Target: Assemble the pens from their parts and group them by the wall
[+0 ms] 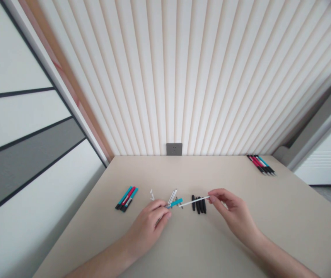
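Observation:
My left hand is closed in a pinch on a teal pen barrel that points right. My right hand pinches the far end of a thin white refill, whose tip lies close to the barrel's open end. Both hands hover just above the beige table. Between them lie several black pen grips. Clear pen pieces and small white bits lie just beyond my left hand.
Three assembled pens, teal and red, lie to the left. A bundle of pens rests at the table's far right corner. A grey wall socket sits on the ribbed wall behind.

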Tool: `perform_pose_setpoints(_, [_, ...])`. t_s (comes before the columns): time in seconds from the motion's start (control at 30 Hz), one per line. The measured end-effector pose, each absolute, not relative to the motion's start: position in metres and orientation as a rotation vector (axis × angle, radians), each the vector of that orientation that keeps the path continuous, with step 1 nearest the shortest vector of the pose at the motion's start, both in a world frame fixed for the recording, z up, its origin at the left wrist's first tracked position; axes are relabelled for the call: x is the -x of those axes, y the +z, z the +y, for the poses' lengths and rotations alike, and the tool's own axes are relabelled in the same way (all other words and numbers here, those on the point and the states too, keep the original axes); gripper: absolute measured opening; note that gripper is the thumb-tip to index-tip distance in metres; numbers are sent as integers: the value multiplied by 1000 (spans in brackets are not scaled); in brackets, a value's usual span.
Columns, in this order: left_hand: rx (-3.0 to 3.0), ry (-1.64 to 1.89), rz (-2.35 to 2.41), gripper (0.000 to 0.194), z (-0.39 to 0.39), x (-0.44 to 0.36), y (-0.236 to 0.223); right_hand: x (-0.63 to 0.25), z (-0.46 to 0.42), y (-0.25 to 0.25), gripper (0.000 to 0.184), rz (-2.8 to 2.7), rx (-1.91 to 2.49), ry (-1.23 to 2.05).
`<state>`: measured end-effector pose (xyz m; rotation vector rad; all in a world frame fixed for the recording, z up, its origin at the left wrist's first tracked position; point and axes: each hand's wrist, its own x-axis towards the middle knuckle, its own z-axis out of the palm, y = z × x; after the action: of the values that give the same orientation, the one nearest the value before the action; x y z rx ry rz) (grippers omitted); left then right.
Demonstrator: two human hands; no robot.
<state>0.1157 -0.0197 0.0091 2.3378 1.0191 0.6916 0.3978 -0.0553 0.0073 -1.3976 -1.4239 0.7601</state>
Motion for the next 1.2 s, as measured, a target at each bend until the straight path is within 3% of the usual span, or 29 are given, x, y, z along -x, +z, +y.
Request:
perform_pose_setpoints(0.57, [-2379, 657, 853, 19, -20, -111, 9, -395, -55, 3, 26, -1477, 1424, 729])
perform_pose_setpoints(0.7, [-2355, 656, 739, 27, -22, -111, 10, -390, -57, 2, 26, -1553, 1413, 754])
perform_pose_setpoints(1.0, [-1739, 674, 937, 24, -17, -111, 7, -386, -61, 2, 24, -1817, 1345, 786])
perform_pose_setpoints(1.2, [-1652, 606, 945, 28, -18, -114, 9, -382, -67, 10, 22, -1980, 1282, 866])
